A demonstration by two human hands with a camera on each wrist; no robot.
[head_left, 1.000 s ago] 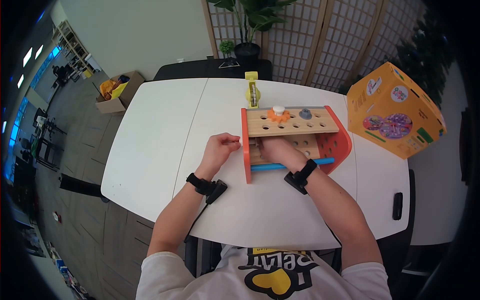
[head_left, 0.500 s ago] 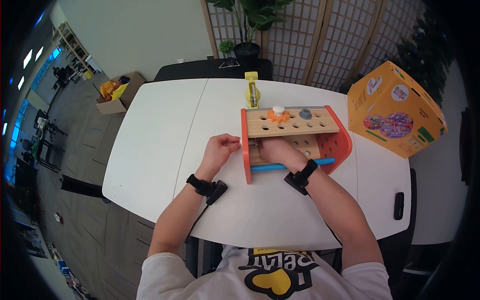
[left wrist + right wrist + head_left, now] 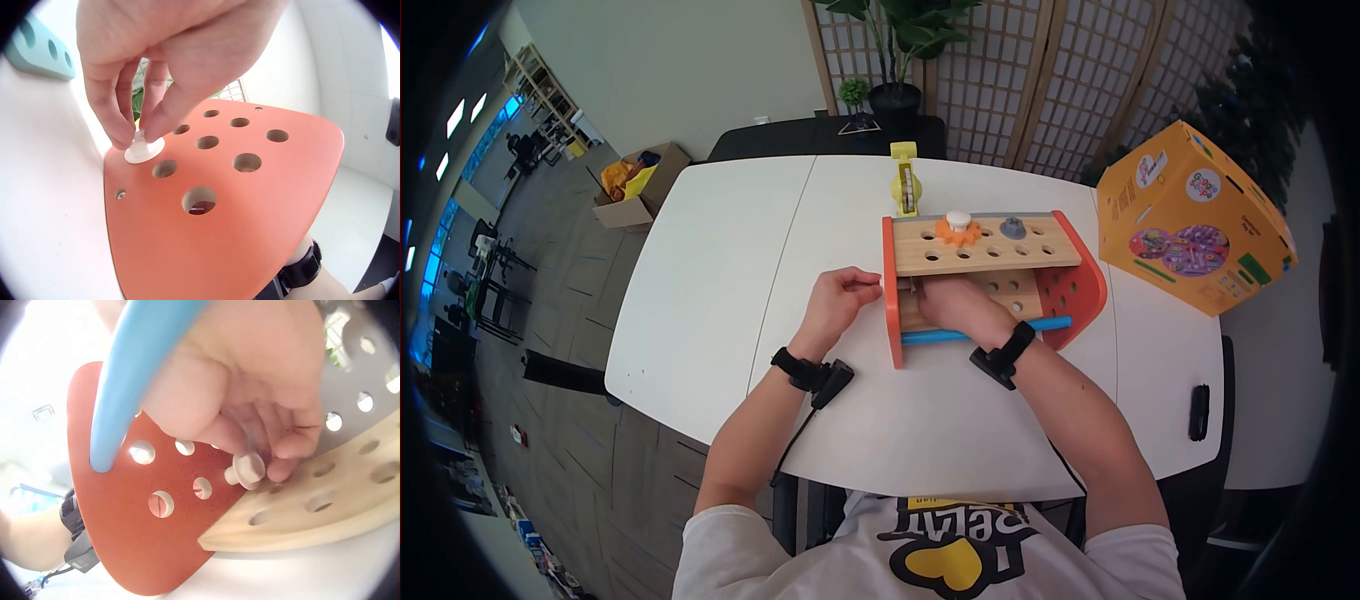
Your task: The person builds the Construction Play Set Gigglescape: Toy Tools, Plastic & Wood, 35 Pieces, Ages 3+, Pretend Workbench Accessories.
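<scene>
A toy workbench has an orange-red side panel (image 3: 225, 231) with round holes, a wooden top (image 3: 990, 258) and a blue bar (image 3: 134, 369). My left hand (image 3: 836, 308) is outside that panel; in the left wrist view its fingertips pinch a white round-headed piece (image 3: 145, 150) set at one hole. Inside the bench, under the wooden top, my right hand (image 3: 962, 305) has its thumb and fingers on a white hexagonal piece (image 3: 249, 470) at the panel's inner side. In the head view the right fingertips are largely hidden.
An orange gear with a white knob (image 3: 958, 226) and a grey piece (image 3: 1013, 229) sit on the top. Behind stands a yellow-green toy (image 3: 906, 185). A large orange box (image 3: 1195, 225) is at the right, and a black object (image 3: 1199, 412) lies near the right edge.
</scene>
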